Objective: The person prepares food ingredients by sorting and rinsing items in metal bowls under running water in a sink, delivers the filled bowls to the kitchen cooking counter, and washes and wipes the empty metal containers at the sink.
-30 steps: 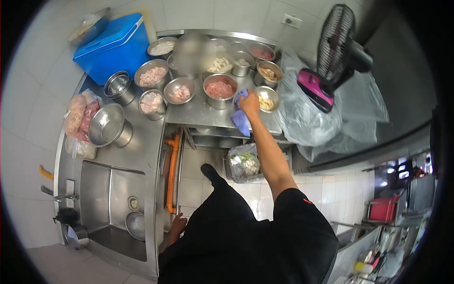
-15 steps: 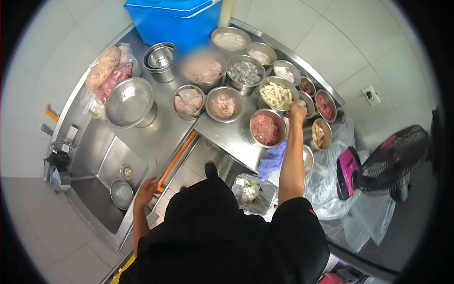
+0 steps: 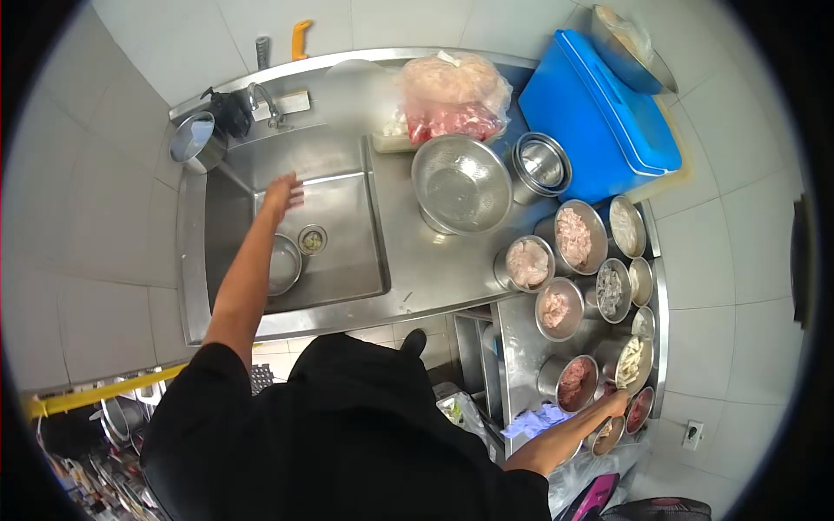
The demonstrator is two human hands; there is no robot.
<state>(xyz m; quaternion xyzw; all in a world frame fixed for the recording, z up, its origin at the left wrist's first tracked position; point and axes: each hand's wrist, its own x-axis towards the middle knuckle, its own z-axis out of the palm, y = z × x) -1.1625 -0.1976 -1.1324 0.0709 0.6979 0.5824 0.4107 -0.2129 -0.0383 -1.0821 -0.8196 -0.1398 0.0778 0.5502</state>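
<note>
Reaching wide, our right hand (image 3: 615, 403), its fingers unreadable, could tip the bowl of pale strips (image 3: 610, 353) right of the sink (image 3: 347, 252), over which our left hand (image 3: 280, 193) loosely spreads its fingers.

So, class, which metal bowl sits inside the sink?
The bowl beside the drain, nearest the left hand; the food-filled bowls all stand outside the sink.

Blue cooler (image 3: 591, 122) stands with a metal bowl (image 3: 641, 69) at its lid and nested steel pots (image 3: 543, 165) just beside it; bagged meat (image 3: 453, 91) lies behind a perforated strainer (image 3: 461, 185); power outlet (image 3: 691, 434) shows lower right; pink-and-black object (image 3: 599, 495), cut off at the bottom edge, is probably a fan.
</note>
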